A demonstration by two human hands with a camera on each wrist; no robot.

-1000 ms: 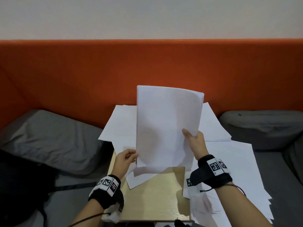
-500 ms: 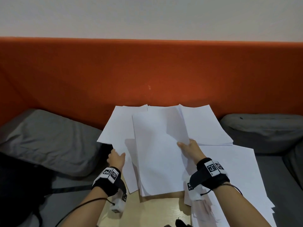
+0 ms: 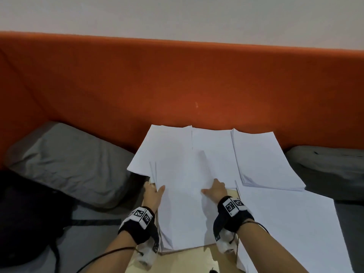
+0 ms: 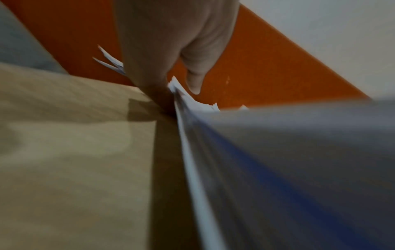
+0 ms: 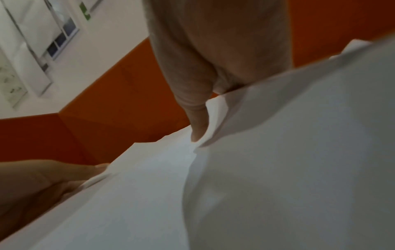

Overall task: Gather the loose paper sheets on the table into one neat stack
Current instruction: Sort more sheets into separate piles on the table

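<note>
Wooden table [image 3: 189, 259] shows bare at the near edge, giving the gathered stack [image 3: 185, 213] a flat base to square against. Left hand [image 3: 153, 196] grips the stack's left edge, thumb on top, fingers apparently beneath, to check sideways slip. Right hand [image 3: 215, 189] holds the right side with its thumb on top; its fingers are hidden, the wrist view being blurred, so the grip is likely a pinch. Loose sheets [image 3: 291, 229] lie uncollected to the right. Farther, a second pile [image 3: 264, 160] and overlapping far sheets [image 3: 167, 148] rest against the orange backrest [image 3: 177, 85], evidently awaiting collection.
</note>
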